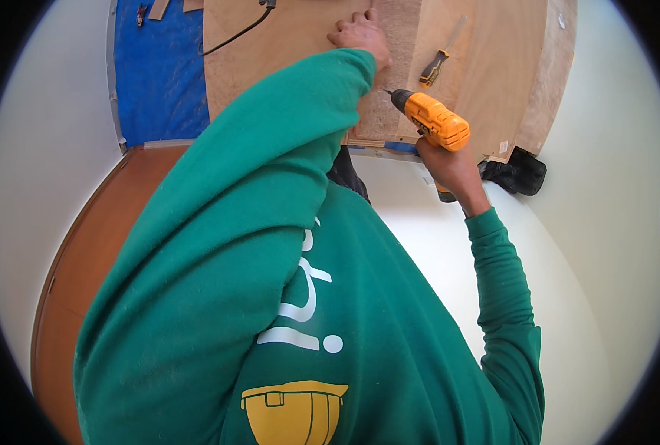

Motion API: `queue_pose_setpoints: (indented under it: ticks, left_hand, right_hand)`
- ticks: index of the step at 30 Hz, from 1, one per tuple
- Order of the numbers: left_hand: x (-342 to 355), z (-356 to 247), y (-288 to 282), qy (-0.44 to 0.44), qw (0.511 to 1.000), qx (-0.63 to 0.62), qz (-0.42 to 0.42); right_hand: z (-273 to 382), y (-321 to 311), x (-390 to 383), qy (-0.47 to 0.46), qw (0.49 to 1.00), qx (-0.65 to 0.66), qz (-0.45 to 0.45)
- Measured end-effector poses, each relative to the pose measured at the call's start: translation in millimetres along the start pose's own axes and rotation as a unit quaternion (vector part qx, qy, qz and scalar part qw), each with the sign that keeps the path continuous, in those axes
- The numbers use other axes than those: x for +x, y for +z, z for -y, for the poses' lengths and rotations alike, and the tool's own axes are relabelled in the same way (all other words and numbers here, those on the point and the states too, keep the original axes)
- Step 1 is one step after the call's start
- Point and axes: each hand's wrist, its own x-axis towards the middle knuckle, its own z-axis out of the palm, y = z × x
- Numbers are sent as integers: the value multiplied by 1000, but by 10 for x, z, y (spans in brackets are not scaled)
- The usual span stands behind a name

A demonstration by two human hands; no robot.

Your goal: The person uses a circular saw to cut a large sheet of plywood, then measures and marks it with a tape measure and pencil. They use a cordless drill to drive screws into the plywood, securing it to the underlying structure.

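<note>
My right hand (448, 165) is wrapped round the grip of an orange cordless drill (440, 122). The drill's black chuck and thin bit point up and left, over a strip of wood (384, 111); whether the tip touches the wood I cannot tell. My left hand (361, 35) lies on the plywood just beyond the bit, its fingers somewhat bent but apart, with nothing seen in them. To the right of the bit, a screwdriver (434, 68) with a black and yellow handle rests on the pale board (486, 89).
A plywood sheet (270, 67) with a black cable (237, 35) across it lies at the left. Beyond it is a blue tarp (159, 89) holding wood offcuts (158, 9). A black object (521, 172) sits by the boards' right near corner. White walls stand on both sides.
</note>
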Motion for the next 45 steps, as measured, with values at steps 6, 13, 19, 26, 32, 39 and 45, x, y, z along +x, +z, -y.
queue_pose_setpoints:
  ticks: [6,13,19,26,32,39,45]
  left_hand:
    - [-9,0,8,3,1000,-6,-2]
    - [-15,19,38,13,1000,-18,4]
    - [38,-26,25,22,999,-31,14]
    - [-610,1263,308,253,945,-199,-57]
    - [-1640,3351,-34,76,797,-515,305]
    - [-1077,5573,-352,-256,530,-796,142]
    - [-845,7211,-1450,-177,531,-829,1]
  right_hand:
    - [10,29,48,1,1000,-14,3]
    - [-55,71,108,22,1000,-22,3]
    - [-284,108,154,-42,998,-38,-28]
    - [-437,191,-355,25,971,203,-126]
    - [3,758,-758,-37,918,363,-156]
    - [1611,2191,-546,16,942,328,-66]
    - [3423,2875,115,-28,969,233,76]
